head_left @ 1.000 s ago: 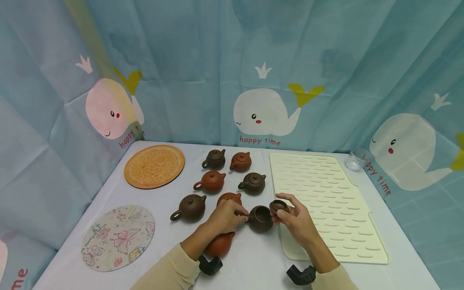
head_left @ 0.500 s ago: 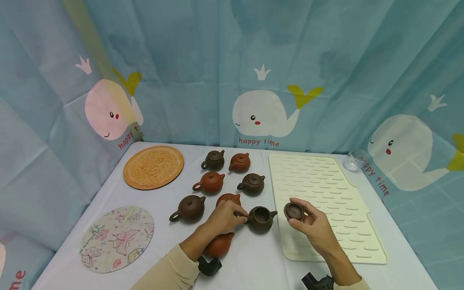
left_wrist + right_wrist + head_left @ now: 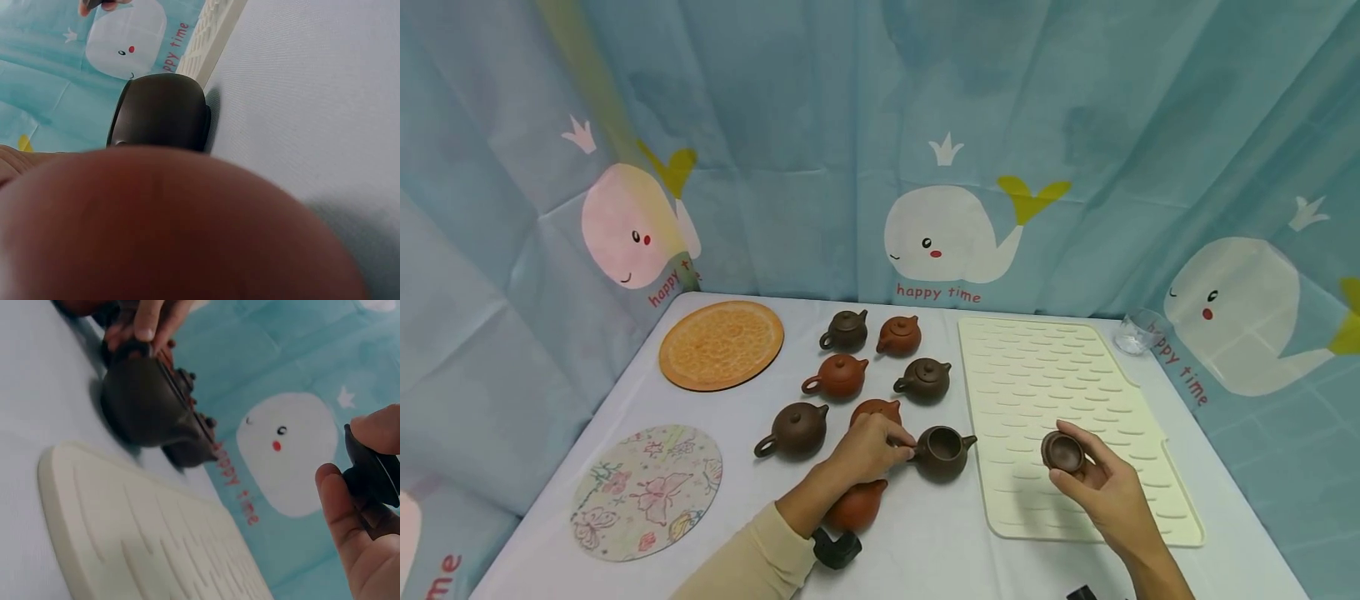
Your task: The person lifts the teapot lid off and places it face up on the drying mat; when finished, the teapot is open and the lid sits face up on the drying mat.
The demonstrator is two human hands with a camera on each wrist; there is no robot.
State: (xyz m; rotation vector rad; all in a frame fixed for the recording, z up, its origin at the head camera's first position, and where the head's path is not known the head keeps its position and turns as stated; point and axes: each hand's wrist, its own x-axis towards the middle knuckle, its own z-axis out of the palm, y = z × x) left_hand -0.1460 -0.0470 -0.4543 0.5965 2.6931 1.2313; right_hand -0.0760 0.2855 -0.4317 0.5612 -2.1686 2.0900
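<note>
My left hand (image 3: 868,450) pinches the handle of a lidless dark brown teapot (image 3: 942,468), which stands on the white table with its spout to the right. Its dark opening faces up. Over the cream mat, my right hand (image 3: 1112,496) holds the small round teapot lid (image 3: 1064,453), hollow underside up towards the head camera. In the right wrist view, thumb and fingers grip the lid (image 3: 375,472) by rim and knob. A reddish-brown teapot (image 3: 856,507) sits under my left wrist and fills much of the left wrist view, blurred. Another reddish teapot (image 3: 880,408) is partly hidden behind my left hand.
Several lidded teapots, such as a dark one (image 3: 797,432) and a red one (image 3: 839,377), stand left and behind. A ridged cream mat (image 3: 1030,400) lies right, with a clear glass (image 3: 1138,332) beyond. Two round placemats, orange (image 3: 721,345) and floral (image 3: 647,492), lie left.
My right hand has carried the lid rightward from beside the teapot to over the mat, uncovering the spout to view. My left hand stays on the handle.
</note>
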